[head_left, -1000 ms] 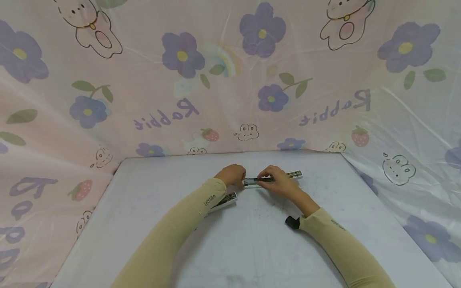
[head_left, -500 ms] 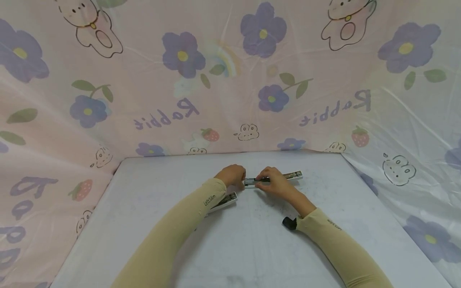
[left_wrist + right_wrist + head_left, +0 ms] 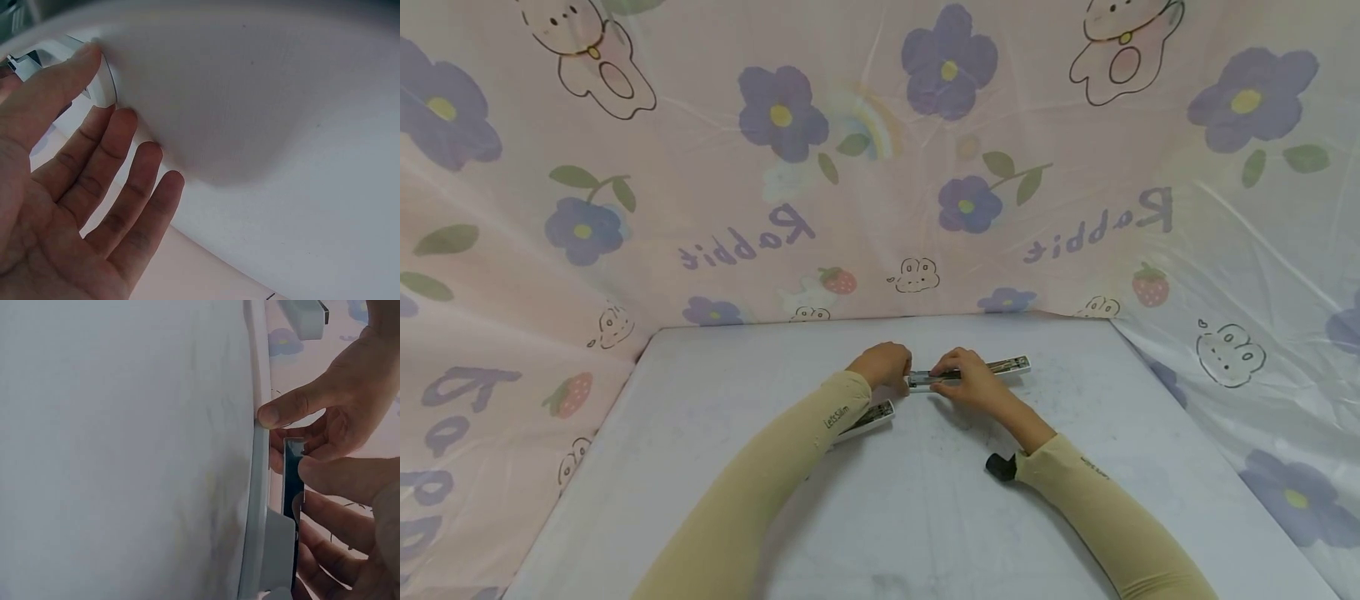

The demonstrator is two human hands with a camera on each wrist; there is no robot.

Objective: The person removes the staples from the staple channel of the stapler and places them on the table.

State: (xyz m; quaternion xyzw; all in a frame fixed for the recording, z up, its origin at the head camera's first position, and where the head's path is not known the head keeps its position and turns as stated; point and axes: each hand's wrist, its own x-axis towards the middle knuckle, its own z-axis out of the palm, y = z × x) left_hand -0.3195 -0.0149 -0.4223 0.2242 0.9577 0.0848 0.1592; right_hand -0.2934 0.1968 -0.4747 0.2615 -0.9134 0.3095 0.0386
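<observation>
A long, narrow white case point(image 3: 1013, 365) with a dark patterned top lies on the white table. My left hand point(image 3: 882, 367) holds its left end; in the left wrist view, thumb point(image 3: 87, 57) and index finger pinch the rounded white end point(image 3: 103, 87), the other fingers extended. My right hand point(image 3: 973, 382) is over the middle of the case. The right wrist view has its thumb and fingers pinching a thin dark glossy strip point(image 3: 292, 481) standing along the white case point(image 3: 253, 506). A greyish section point(image 3: 921, 379) shows between the hands. The case's exact kind is unclear.
A similar white case point(image 3: 872, 417) with a dark patterned top lies nearer, partly hidden by my left sleeve. The white table point(image 3: 910, 500) meets a printed curtain point(image 3: 880, 183) at its back. A small black device point(image 3: 1000, 467) sits at my right wrist.
My right hand has slid a little to the left along the case, toward my left hand, uncovering more of its right part. The left hand and the nearer case stay put.
</observation>
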